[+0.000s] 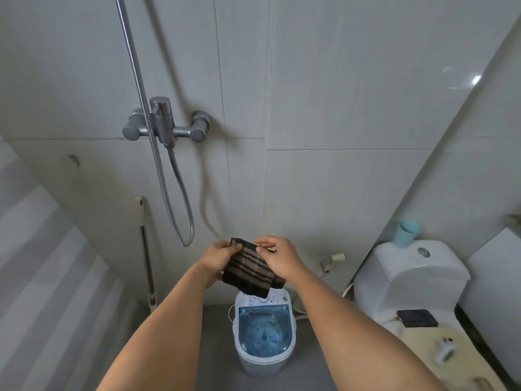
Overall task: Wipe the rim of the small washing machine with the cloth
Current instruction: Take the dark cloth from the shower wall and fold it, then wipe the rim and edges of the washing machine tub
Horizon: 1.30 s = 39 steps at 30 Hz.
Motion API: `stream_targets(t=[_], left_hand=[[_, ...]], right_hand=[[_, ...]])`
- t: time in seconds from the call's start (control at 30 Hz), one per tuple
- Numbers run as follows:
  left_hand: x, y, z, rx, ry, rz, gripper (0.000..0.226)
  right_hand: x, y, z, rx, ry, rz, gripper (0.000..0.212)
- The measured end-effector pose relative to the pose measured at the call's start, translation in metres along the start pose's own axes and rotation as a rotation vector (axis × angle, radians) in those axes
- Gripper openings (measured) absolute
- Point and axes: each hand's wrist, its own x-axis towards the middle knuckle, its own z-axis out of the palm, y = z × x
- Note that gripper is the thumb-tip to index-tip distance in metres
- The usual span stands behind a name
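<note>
A small white washing machine (pixel 239 348) with a blue see-through tub stands on the grey floor, low in the middle of the view. Well above it I hold a folded dark brown cloth (pixel 251 270) with lighter stripes. My left hand (pixel 217 259) grips the cloth's left edge from underneath. My right hand (pixel 280 258) pinches its upper right edge with thumb and fingers. The cloth's lower corner hangs over the machine's control panel and hides part of it. Neither hand touches the machine.
A shower mixer (pixel 165 125) with a metal hose (pixel 180 193) hangs on the tiled wall. A mop handle (pixel 145 249) leans at the left. A white toilet (pixel 411 280) stands right, with a blue cup (pixel 406 232) on its tank and a dark phone (pixel 417 318) on its lid.
</note>
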Motion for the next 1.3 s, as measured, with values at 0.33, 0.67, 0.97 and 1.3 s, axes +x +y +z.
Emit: stream_targets(t=[0.33,0.67,0.97,1.3], left_hand=[[0.081,-0.026,-0.009,-0.118,-0.044,-0.256,0.02],[0.229,-0.233,-0.022,0.241,0.066,-0.203,0.051],[0.298,-0.454,-0.013,0.603,-0.092,0.236,0.107],[0.332,-0.553,0.001,0.617,-0.192,0.534,0.152]], right_hand=[[0.025,0.08,0.065,-0.087,-0.035,-0.14,0.085],[0.087,0.257,0.17,0.125,0.173,0.224,0.03],[0.178,0.372,0.242,-0.452,0.21,0.026,0.045],[0.194,0.426,0.277,-0.78,0.267,-0.063,0.048]])
